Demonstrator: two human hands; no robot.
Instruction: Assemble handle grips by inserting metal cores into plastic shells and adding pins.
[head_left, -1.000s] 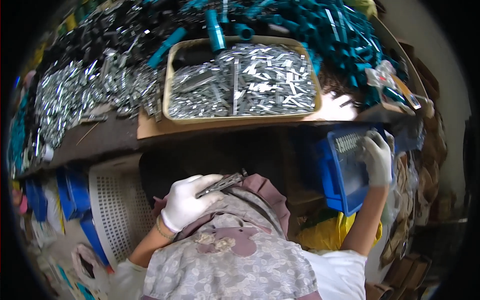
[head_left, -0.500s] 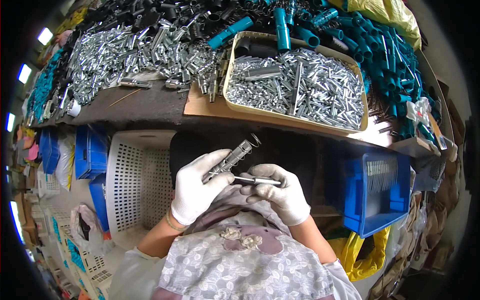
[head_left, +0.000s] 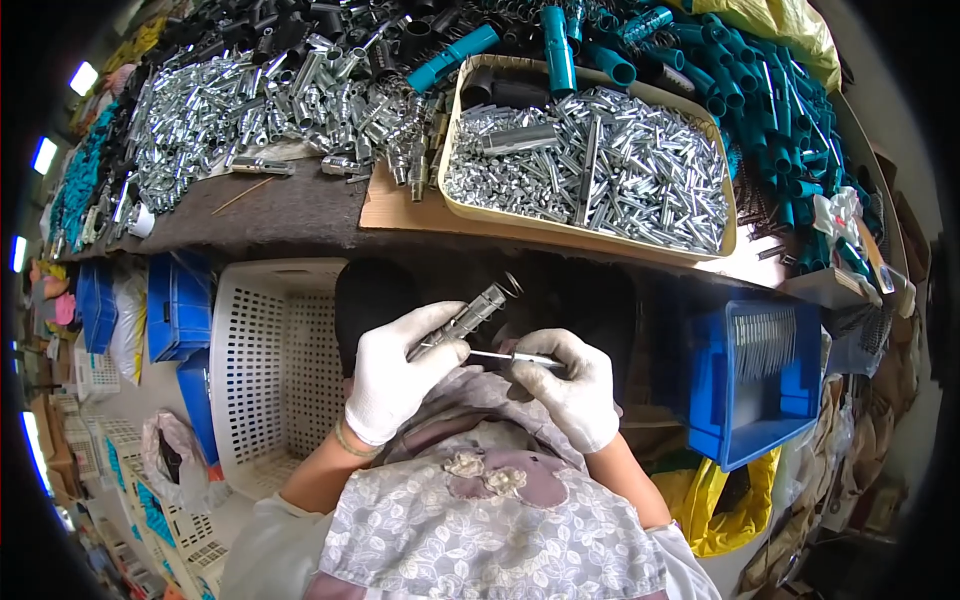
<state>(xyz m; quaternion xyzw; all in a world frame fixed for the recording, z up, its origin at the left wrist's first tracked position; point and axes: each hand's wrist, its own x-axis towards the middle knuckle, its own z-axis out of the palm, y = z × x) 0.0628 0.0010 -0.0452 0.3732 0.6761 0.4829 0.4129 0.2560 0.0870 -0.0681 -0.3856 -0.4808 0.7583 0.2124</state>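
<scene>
My left hand (head_left: 398,372), in a white glove, is closed round a metal cylinder (head_left: 472,322) that slants up to the right. A loose coil of spring wire (head_left: 512,285) sticks out past its upper end. Across from it, my gloved right hand (head_left: 578,388) pinches a slim tool like a small screwdriver, with a thin metal shank (head_left: 490,354). The shank's tip reaches the left thumb beside the cylinder; whether it touches the cylinder I cannot tell. Both hands are above my lap, over a patterned apron (head_left: 490,540).
On the bench beyond, a cream tray (head_left: 590,240) holds many small metal pins. Silver metal parts (head_left: 210,120) are heaped left, teal tubes (head_left: 760,120) right. Below stand a white perforated basket (head_left: 275,360) on the left and a blue crate (head_left: 765,440) on the right.
My right fingers have closed in further over the tool, and its shank now shows longer between the hands. The cylinder has shifted slightly; my left hand keeps its grip.
</scene>
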